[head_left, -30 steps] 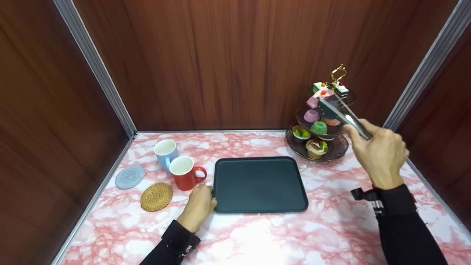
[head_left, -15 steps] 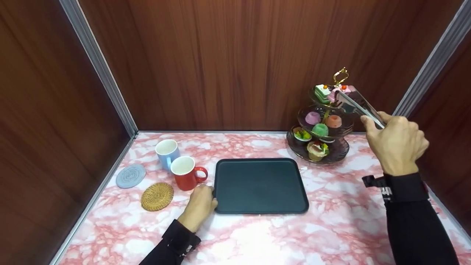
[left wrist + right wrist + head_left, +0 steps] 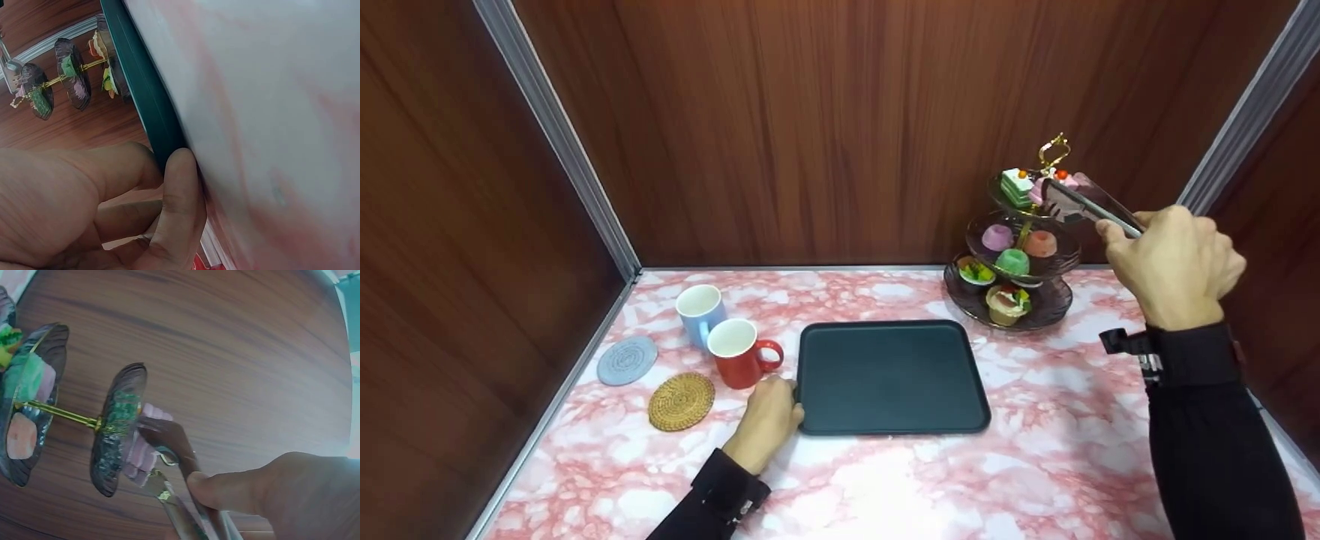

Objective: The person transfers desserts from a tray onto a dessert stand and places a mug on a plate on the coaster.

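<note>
Pink-and-white marbling covers the table [image 3: 885, 480], bearing a dark green tray [image 3: 892, 379] and, behind its right corner, a three-tier stand [image 3: 1048, 306]. The right hand [image 3: 1177, 262] has its fingers clamped round metal tongs [image 3: 175, 439]; the left hand [image 3: 765, 420] pinches the tray's left rim. Near that hand stand a red mug [image 3: 736, 367] and a light blue mug [image 3: 696, 324]. On the top tier, a pink cake [image 3: 140, 458] sits between the tongs' ends.
</note>
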A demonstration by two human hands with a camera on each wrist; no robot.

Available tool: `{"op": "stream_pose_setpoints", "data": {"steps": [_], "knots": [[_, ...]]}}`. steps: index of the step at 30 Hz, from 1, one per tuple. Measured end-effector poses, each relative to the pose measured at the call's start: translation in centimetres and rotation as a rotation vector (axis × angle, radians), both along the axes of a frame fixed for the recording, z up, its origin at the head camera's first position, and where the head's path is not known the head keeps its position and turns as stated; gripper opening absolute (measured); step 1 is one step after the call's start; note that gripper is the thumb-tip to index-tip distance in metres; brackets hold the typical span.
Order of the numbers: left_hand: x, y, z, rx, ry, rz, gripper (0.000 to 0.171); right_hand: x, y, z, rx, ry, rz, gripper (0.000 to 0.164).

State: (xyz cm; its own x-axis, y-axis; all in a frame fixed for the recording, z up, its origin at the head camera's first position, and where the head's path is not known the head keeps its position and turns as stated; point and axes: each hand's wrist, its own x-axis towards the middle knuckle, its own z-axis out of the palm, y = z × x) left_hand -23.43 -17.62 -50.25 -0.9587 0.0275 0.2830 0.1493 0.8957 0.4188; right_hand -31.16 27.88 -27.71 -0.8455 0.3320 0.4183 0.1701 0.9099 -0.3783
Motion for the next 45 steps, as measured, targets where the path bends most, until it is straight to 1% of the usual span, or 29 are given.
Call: {"op": "stream_pose_setpoints", "data": {"steps": [5, 8, 12, 14, 23, 28, 32, 39, 45], "knots": [[0.1, 0.0, -0.1, 0.001, 0.0, 0.001, 0.012, -0.1, -0.4, 0.7, 0.022, -0.014, 0.004, 0.071], [0.2, 0.0, -0.2, -0.013, 0.013, -0.003, 0.012, -0.2, -0.5, 0.9, 0.032, -0.033, 0.005, 0.072], [0.1, 0.0, -0.3, -0.02, 0.018, -0.006, 0.012, -0.1, -0.7, 0.9, 0.031, -0.056, 0.005, 0.074], [0.1, 0.0, -0.3, -0.017, 0.009, -0.004, 0.013, 0.0, -0.7, 0.9, 0.03, -0.063, 0.004, 0.074], [0.1, 0.0, -0.2, -0.007, -0.016, 0.011, 0.014, 0.3, -0.8, 0.9, 0.04, -0.073, 0.013, 0.069], [0.2, 0.1, -0.1, 0.008, -0.019, 0.01, 0.013, 0.5, -0.9, 0.9, 0.048, -0.064, 0.01, 0.066], [0.2, 0.0, -0.2, 0.007, -0.017, 0.007, 0.013, 0.8, -0.9, 0.8, 0.044, -0.05, 0.01, 0.068], [0.3, 0.0, -0.5, -0.003, -0.009, 0.007, 0.015, 1.5, -0.8, -0.1, 0.018, -0.01, 0.003, 0.069], [0.2, 0.0, -0.4, -0.005, 0.002, 0.0, 0.015, 1.6, -0.9, -0.6, 0.002, 0.02, -0.006, 0.068]]}}
